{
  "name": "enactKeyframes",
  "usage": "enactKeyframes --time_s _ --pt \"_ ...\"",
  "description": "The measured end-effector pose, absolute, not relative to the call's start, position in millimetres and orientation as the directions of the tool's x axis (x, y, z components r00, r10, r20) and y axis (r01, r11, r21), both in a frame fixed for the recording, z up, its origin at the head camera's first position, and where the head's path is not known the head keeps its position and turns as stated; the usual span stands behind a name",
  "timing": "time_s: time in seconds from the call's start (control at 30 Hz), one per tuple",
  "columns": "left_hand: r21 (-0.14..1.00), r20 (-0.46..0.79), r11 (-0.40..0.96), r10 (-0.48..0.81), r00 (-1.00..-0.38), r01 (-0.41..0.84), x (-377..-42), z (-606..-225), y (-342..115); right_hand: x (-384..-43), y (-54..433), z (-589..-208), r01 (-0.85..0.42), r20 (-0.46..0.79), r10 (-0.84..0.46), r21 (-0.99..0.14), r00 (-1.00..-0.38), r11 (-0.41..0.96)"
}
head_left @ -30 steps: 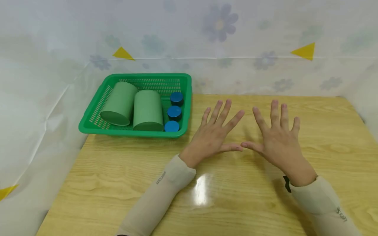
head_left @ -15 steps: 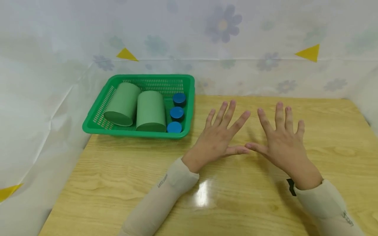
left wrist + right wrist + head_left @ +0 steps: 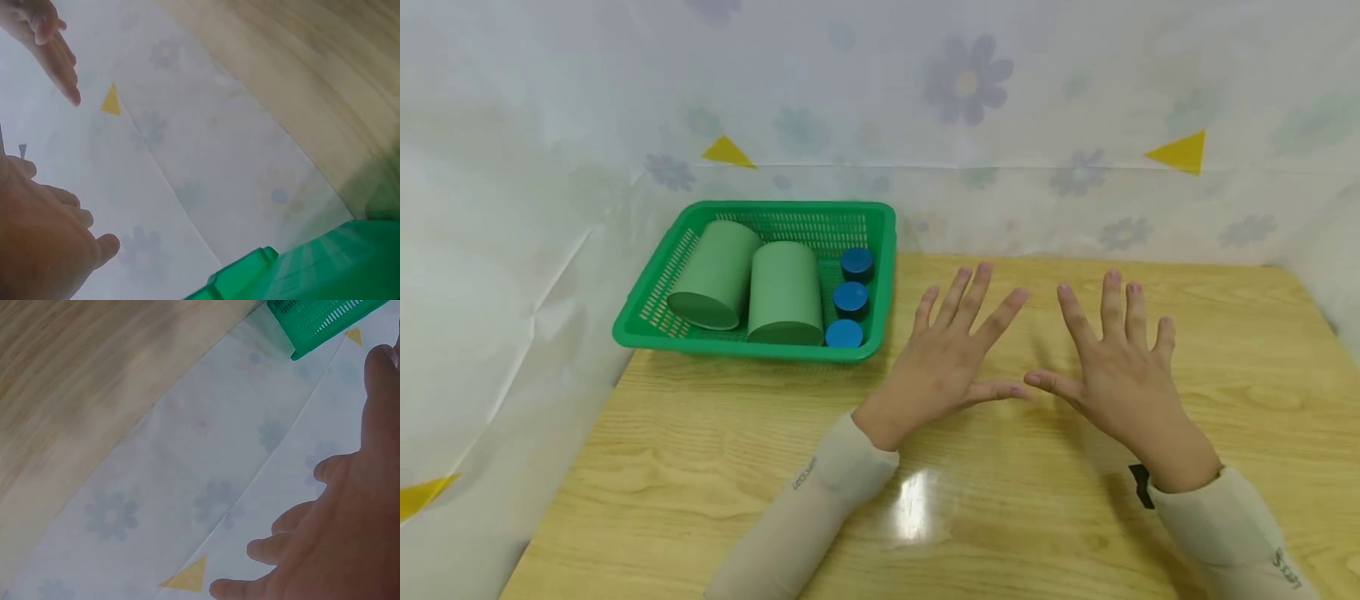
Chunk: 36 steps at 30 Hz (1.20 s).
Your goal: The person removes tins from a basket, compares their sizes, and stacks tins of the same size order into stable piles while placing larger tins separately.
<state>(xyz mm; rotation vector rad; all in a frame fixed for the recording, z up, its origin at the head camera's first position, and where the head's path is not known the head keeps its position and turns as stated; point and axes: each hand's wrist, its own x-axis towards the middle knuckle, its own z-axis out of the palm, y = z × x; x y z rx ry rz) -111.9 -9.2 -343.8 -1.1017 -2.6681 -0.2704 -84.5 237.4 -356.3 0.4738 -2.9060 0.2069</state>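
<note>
Both hands are held over the wooden table with fingers spread and nothing in them. The left hand (image 3: 938, 360) is just right of the green plastic basket (image 3: 752, 352); its thumb points toward the right hand (image 3: 1126, 375), and a narrow gap parts the two thumb tips. Inside the basket lie two pale green cylinders, one tilted at the left (image 3: 715, 271) and one in the middle (image 3: 786, 287). Along the basket's right side is a column of three round blue-topped pieces, the front one (image 3: 844, 333) partly behind the rim. In the left wrist view the basket (image 3: 337, 262) shows below the left hand (image 3: 44, 244).
The wooden table (image 3: 715, 442) reaches back to a white flower-printed sheet (image 3: 865, 92), which also hangs at the left. Yellow triangles, one at the right (image 3: 1183, 153), mark the sheet. Light sleeves cover both forearms.
The scene sits slightly lower and to the right in the head view. The thumbs, which overlapped or met before, now show a small gap. The basket's contents stay as they were.
</note>
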Motion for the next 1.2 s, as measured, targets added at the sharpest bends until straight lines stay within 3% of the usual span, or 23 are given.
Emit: enactKeyframes --time_s 0.4,1.2 --pt "0.077 0.287 0.723 0.644 -0.710 0.687 -116 -335 -27 -87 228 -348 -0.359 0.227 -0.330 -0.102 -0.916 0.928" --pt "0.140 0.234 0.811 0.530 -0.815 0.568 -119 -330 -93 -99 194 -337 -0.399 0.220 -0.367 -0.121 -0.904 0.909"
